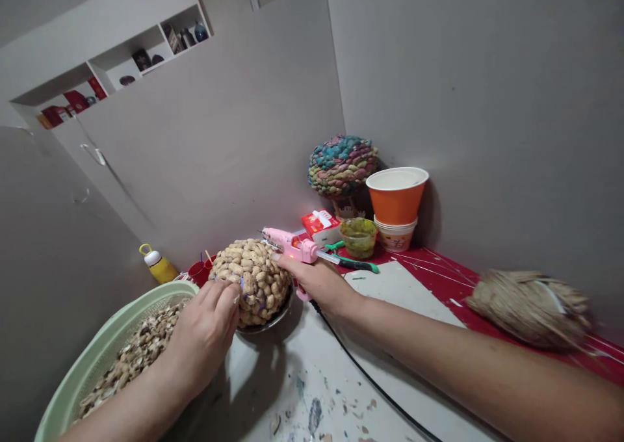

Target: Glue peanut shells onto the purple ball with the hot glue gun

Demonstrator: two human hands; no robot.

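Observation:
A ball covered in peanut shells (256, 276) rests in a shallow metal bowl (273, 324), with small purple patches showing between shells. My left hand (209, 318) is at the ball's near left side, fingers bent together against it; whatever they pinch is too small to make out. My right hand (316, 283) grips a pink glue gun (291, 244) at the ball's right side, its nozzle pointing left over the top of the ball and a clear glue stick poking out behind. A black cord runs from the gun toward the front edge.
A green basket (73, 377) of shells stands at left, near a yellow bottle (163, 268) and red cups (199, 273). Behind are a coloured shell ball (341, 166), orange bucket (397, 198), glass bowl (359, 239) and green-handled pliers (358, 265). Twine (531, 307) lies right.

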